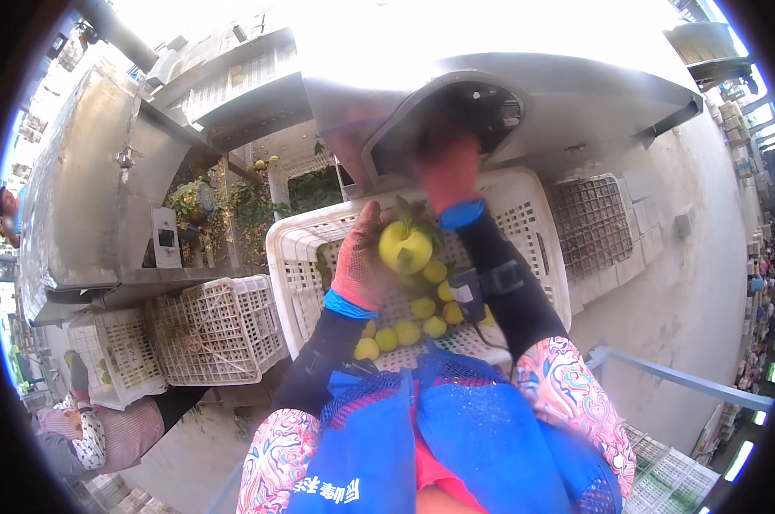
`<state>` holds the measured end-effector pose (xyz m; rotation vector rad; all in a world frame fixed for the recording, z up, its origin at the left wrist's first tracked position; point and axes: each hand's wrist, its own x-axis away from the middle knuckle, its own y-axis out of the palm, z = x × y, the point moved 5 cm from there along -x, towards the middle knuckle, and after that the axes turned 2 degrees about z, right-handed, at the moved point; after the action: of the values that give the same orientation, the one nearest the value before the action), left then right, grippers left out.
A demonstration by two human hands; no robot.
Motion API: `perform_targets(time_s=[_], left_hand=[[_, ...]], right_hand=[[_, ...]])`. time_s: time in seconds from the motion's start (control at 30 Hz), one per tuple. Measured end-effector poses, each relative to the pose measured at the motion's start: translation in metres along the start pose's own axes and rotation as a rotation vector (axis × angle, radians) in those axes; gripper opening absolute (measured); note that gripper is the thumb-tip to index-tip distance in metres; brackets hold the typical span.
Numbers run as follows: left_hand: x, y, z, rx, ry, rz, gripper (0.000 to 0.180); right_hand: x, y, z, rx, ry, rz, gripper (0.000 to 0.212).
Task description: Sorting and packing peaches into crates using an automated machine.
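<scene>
Coral-gloved left hand [359,261]: fingers extended and close together along the left side of a large-looking yellow-green fruit [407,248] with a leaf at its top; contact likely, grip cannot be told. Coral-gloved right hand [449,167]: blurred, at the dark oval opening [490,107] of a metal housing; fingers not discernible, whether closed or holding anything cannot be told. Blue cuffs [462,214], one at each wrist.

Beneath both hands: one white slatted plastic crate [531,224], upright, containing smaller-looking fruits [406,332], also yellow-green, gathered mostly at its near side.

Step in hand, by judgement: handling single fruits between crate and opening, the left hand attending the leafy fruit while the right works at the opening. Next move, by judgement: calls for a soft, sure hold on the fruit and a path clear of the opening's edge.

Farther out: two pale crates [212,334] at left; one dark grid-walled crate [591,224] at right; one co-worker in a striped top [130,433], lower left.
</scene>
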<state>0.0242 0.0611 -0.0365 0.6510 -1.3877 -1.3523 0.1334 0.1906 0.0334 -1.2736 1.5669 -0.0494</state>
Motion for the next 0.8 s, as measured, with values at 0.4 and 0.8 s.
perform_targets(time_s=[0.4, 0.8], left_hand=[[0.025, 0.031, 0.018, -0.393, 0.473, -0.101, 0.043], [0.015, -0.146, -0.026, -2.435, -0.389, 0.307, 0.060]], right_hand=[[0.068, -0.065, -0.073, -0.408, 0.339, -0.371, 0.090], [-0.009, -0.003, -0.017, 0.000, 0.069, -0.195, 0.052]])
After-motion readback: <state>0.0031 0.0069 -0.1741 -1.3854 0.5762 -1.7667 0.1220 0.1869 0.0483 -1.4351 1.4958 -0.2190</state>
